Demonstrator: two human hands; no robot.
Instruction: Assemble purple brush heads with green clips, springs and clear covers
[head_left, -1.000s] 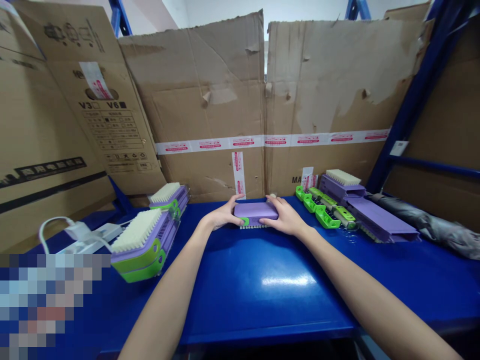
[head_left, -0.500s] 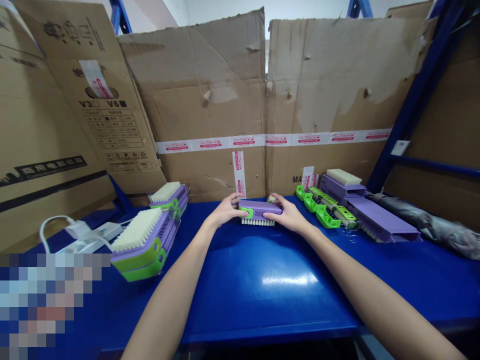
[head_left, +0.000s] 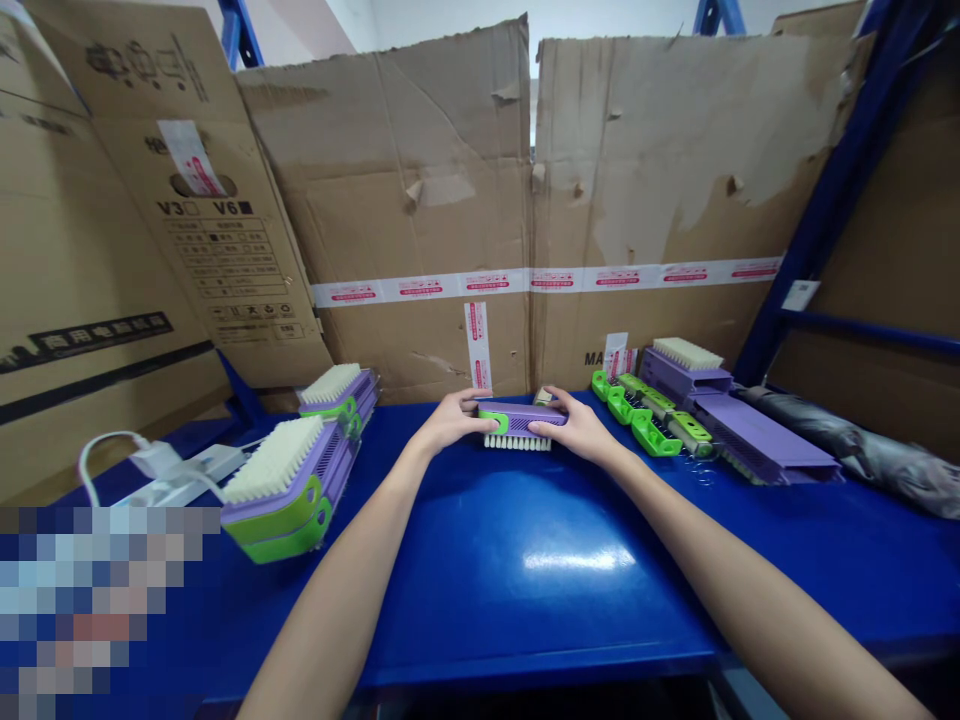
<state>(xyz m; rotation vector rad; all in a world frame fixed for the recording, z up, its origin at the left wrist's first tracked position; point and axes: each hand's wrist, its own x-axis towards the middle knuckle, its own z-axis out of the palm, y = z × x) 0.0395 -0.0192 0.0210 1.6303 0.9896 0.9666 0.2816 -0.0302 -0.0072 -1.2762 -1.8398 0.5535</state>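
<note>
Between my two hands is a purple brush with a green end on its left and white bristles facing down, close above or on the blue table. My left hand grips its green end, thumb on the near side. Around the other end, my right hand has its thumb along the purple side. The fingers behind the brush are partly hidden. A small pale piece shows behind the brush by my right fingers.
Finished-looking brushes lie bristles up at left, near a white power strip. At right are green end pieces, purple housings and a grey plastic-wrapped bundle. Cardboard walls the back.
Almost nothing differs. Both hands keep their hold on the brush, which has shifted very slightly.
</note>
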